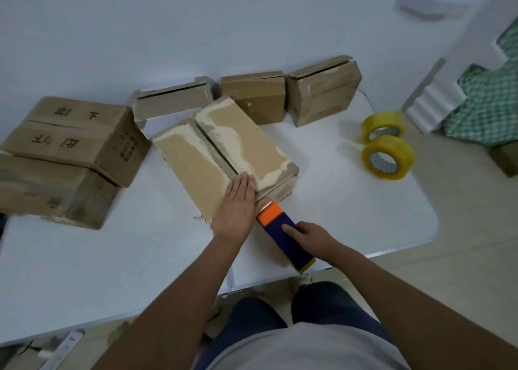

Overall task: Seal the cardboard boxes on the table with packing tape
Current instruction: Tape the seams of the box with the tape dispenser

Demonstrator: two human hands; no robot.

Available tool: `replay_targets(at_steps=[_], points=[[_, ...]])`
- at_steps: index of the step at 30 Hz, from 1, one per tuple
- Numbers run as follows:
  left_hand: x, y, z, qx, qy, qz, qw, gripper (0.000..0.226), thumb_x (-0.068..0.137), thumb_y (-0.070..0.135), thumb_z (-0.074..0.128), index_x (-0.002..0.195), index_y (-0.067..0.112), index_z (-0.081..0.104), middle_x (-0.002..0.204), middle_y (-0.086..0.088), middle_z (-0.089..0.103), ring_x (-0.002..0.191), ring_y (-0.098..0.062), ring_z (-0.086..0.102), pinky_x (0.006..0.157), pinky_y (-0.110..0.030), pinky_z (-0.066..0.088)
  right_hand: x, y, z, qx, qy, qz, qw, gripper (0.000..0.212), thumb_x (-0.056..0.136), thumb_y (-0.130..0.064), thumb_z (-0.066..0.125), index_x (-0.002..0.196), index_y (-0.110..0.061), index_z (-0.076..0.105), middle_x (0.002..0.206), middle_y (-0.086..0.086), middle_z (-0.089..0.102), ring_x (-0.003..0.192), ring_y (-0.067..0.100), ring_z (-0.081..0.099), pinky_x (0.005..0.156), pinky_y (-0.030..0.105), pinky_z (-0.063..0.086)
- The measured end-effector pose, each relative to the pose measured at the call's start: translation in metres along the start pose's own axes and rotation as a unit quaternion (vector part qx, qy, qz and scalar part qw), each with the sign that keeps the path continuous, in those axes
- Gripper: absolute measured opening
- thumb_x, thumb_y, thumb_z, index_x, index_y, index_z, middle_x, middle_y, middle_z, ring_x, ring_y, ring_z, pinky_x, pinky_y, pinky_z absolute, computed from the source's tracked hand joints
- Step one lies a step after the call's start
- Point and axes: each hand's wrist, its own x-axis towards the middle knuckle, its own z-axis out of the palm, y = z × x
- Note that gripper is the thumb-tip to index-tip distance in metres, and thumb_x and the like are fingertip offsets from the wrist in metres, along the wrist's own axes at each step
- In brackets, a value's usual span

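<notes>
White table (336,201) holds seven cardboard boxes (221,156), two tape rolls (388,156).

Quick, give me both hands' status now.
Left hand: open, pressing flat on the box by its seam.
Right hand: gripping the tape dispenser, index finger along its top.

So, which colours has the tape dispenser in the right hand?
Orange at the front, dark blue body; the head view shows the tape dispenser in the right hand.

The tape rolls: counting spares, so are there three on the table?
No, only two yellow tape rolls stand near the table's right edge.
</notes>
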Motion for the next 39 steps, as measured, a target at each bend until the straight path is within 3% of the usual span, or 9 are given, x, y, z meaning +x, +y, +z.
replay_targets(at_steps=[3, 6, 9, 15, 19, 21, 24, 31, 39], points=[[0.0, 0.002, 0.0, 0.008, 0.002, -0.013, 1.0, 0.074, 0.102, 0.051, 0.012, 0.151, -0.002, 0.031, 0.157, -0.021, 0.033, 0.148, -0.029, 0.027, 0.123, -0.037, 0.018, -0.01, 0.012, 0.0, 0.035, 0.053, -0.007, 0.998, 0.05, 0.094, -0.061, 0.044, 0.095, -0.013, 0.058, 0.091, 0.005, 0.067, 0.081, 0.019, 0.064, 0.068, 0.027, 0.048], [0.001, 0.001, 0.003, 0.003, -0.006, -0.002, 1.0, 0.08, 0.098, 0.054, -0.001, 0.155, 0.001, 0.018, 0.162, -0.018, 0.02, 0.152, -0.025, 0.014, 0.125, -0.035, 0.009, -0.023, 0.017, -0.002, 0.034, 0.115, -0.034, 0.992, 0.049, 0.093, -0.059, 0.049, 0.093, -0.011, 0.058, 0.085, 0.004, 0.067, 0.074, 0.014, 0.062, 0.064, 0.025, 0.048], [0.004, 0.0, 0.003, 0.003, -0.01, -0.006, 1.0, 0.076, 0.099, 0.051, 0.006, 0.156, 0.002, 0.012, 0.164, -0.016, 0.014, 0.153, -0.023, 0.008, 0.125, -0.034, 0.006, -0.033, 0.015, -0.004, -0.004, 0.138, -0.053, 0.989, 0.052, 0.093, -0.06, 0.048, 0.092, -0.009, 0.058, 0.081, 0.003, 0.064, 0.069, 0.014, 0.06, 0.059, 0.023, 0.044], [0.005, 0.001, 0.0, -0.015, -0.02, -0.008, 1.0, 0.068, 0.105, 0.047, 0.021, 0.157, 0.003, 0.011, 0.165, -0.014, 0.012, 0.153, -0.021, 0.006, 0.125, -0.033, 0.003, -0.048, 0.039, -0.008, -0.037, 0.146, -0.008, 0.989, 0.055, 0.091, -0.064, 0.046, 0.088, -0.011, 0.058, 0.077, 0.002, 0.06, 0.07, 0.016, 0.058, 0.055, 0.022, 0.039], [0.003, 0.0, -0.001, -0.021, -0.006, -0.005, 1.0, 0.068, 0.105, 0.047, 0.024, 0.157, 0.003, 0.015, 0.164, -0.014, 0.016, 0.153, -0.022, 0.009, 0.125, -0.033, 0.005, -0.052, 0.033, -0.018, 0.051, 0.083, 0.012, 0.995, 0.043, 0.095, -0.056, 0.048, 0.115, -0.019, 0.053, 0.104, 0.001, 0.063, 0.09, 0.018, 0.062, 0.077, 0.031, 0.053], [0.002, 0.001, -0.002, -0.027, 0.003, -0.007, 1.0, 0.068, 0.105, 0.046, 0.026, 0.156, 0.002, 0.018, 0.163, -0.016, 0.02, 0.153, -0.024, 0.013, 0.125, -0.034, 0.007, -0.051, 0.027, -0.02, 0.061, 0.068, 0.004, 0.996, 0.04, 0.095, -0.051, 0.052, 0.123, -0.023, 0.044, 0.109, 0.004, 0.062, 0.088, 0.017, 0.063, 0.075, 0.031, 0.055], [0.0, 0.003, -0.004, -0.034, 0.006, -0.01, 0.999, 0.072, 0.104, 0.05, 0.027, 0.156, 0.002, 0.018, 0.163, -0.015, 0.019, 0.153, -0.023, 0.013, 0.125, -0.035, 0.007, -0.043, 0.011, -0.018, -0.009, 0.098, -0.004, 0.995, 0.037, 0.095, -0.047, 0.054, 0.118, -0.02, 0.045, 0.097, 0.002, 0.06, 0.076, 0.015, 0.059, 0.06, 0.025, 0.046], [0.0, 0.004, -0.001, -0.018, 0.009, -0.013, 1.0, 0.08, 0.099, 0.057, 0.003, 0.156, 0.002, 0.016, 0.163, -0.015, 0.019, 0.153, -0.023, 0.012, 0.125, -0.034, 0.005, -0.004, -0.041, -0.016, -0.133, 0.104, 0.014, 0.986, 0.033, 0.095, -0.044, 0.048, 0.109, -0.014, 0.047, 0.097, 0.007, 0.058, 0.084, 0.025, 0.056, 0.065, 0.032, 0.043], [0.0, 0.005, 0.003, 0.015, -0.017, -0.009, 1.0, 0.065, 0.108, 0.024, 0.031, 0.156, 0.003, -0.007, 0.165, -0.016, -0.006, 0.153, -0.024, -0.008, 0.124, -0.034, -0.005, 0.022, -0.078, -0.027, -0.206, 0.073, 0.036, 0.975, 0.027, 0.095, -0.04, 0.048, 0.086, -0.014, 0.045, 0.086, 0.004, 0.052, 0.082, 0.024, 0.053, 0.063, 0.03, 0.039]])
